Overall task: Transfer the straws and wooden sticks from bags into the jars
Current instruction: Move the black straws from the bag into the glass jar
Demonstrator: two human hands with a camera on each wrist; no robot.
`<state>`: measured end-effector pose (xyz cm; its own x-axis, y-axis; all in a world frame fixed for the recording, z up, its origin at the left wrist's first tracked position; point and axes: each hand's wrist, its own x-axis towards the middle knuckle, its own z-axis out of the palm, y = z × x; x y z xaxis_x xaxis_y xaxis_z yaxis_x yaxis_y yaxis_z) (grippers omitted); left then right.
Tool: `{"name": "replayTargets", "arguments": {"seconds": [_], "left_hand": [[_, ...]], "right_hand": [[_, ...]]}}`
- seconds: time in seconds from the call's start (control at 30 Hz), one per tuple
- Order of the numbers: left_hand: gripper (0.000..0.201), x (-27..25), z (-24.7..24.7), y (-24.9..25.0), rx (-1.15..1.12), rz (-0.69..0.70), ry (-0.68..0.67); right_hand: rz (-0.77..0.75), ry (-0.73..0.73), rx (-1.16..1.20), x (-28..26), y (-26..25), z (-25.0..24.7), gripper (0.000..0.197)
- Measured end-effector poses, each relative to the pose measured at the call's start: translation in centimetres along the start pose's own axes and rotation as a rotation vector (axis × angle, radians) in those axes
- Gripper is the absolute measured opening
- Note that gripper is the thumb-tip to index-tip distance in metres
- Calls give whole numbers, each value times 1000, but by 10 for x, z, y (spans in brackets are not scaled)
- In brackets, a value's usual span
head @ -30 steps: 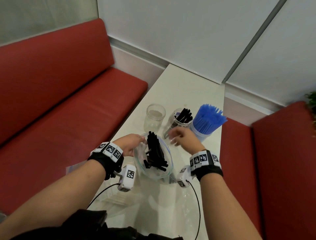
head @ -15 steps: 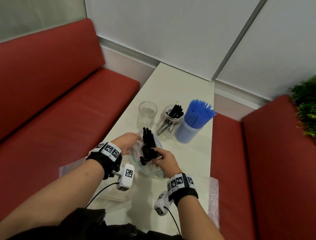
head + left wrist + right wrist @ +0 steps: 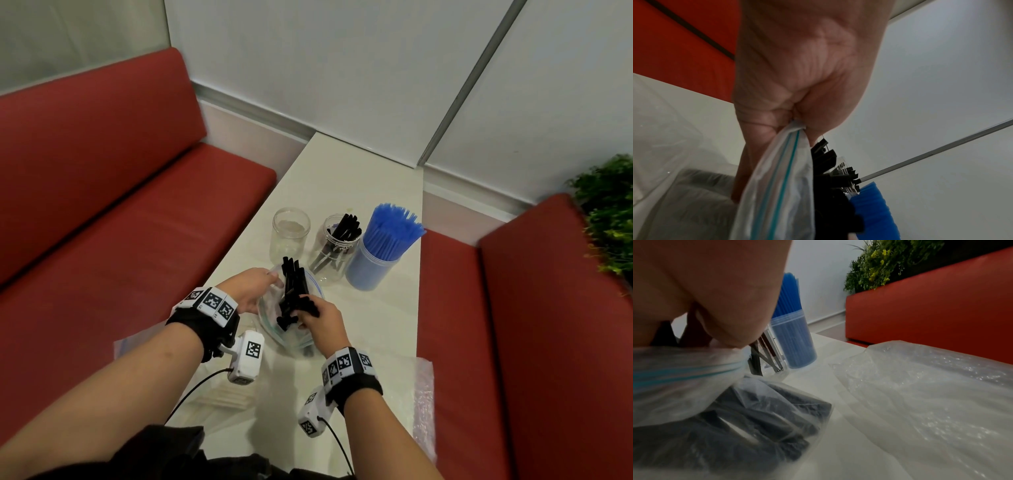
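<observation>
Left hand: our left hand [image 3: 251, 289] pinches the rim of the zip bag [image 3: 274, 329], thumb and fingers pressed together on its blue seal strip [image 3: 785, 164], holding the mouth wide.
Right hand: our right hand [image 3: 320, 320] has its fingers curled round a bunch of black straws [image 3: 293, 291] at the bag's mouth.
Straws: stiff, dark, square-cut tubes, standing up out of crinkly clear plastic in the middle of the table.
Jars: at 12 o'clock from the bag, an empty clear jar [image 3: 290, 233]; at 1 o'clock, a clear jar [image 3: 337, 255] with black straws leaning inside; just right of it, a jar [image 3: 371, 269] packed with blue straws [image 3: 394, 229], fanned at the top.
Surface: smooth white table [image 3: 356, 178]; a glossy, wrinkled empty bag [image 3: 920, 394] lies at our 4 o'clock.
Room: red padded benches [image 3: 102, 192] both sides, pale wall panels, a leafy plant [image 3: 609, 209] at 2 o'clock.
</observation>
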<state>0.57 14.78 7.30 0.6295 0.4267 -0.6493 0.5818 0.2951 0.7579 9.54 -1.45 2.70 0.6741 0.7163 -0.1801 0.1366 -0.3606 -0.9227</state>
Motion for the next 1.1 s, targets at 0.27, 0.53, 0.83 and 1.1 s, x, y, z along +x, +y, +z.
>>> {"name": "replayTargets", "arguments": {"seconds": [0.27, 0.53, 0.83, 1.1], "left_hand": [[28, -1, 2, 6, -22, 3, -20], [29, -5, -4, 10, -18, -2, -43], [31, -2, -11, 11, -41, -15, -17], [33, -1, -17, 12, -59, -35, -1]], "right_hand": [[-83, -34, 123, 9, -20, 2, 27], [-46, -26, 86, 11, -20, 2, 20], [-89, 13, 27, 11, -31, 1, 22], [-105, 13, -32, 27, -53, -29, 6]]}}
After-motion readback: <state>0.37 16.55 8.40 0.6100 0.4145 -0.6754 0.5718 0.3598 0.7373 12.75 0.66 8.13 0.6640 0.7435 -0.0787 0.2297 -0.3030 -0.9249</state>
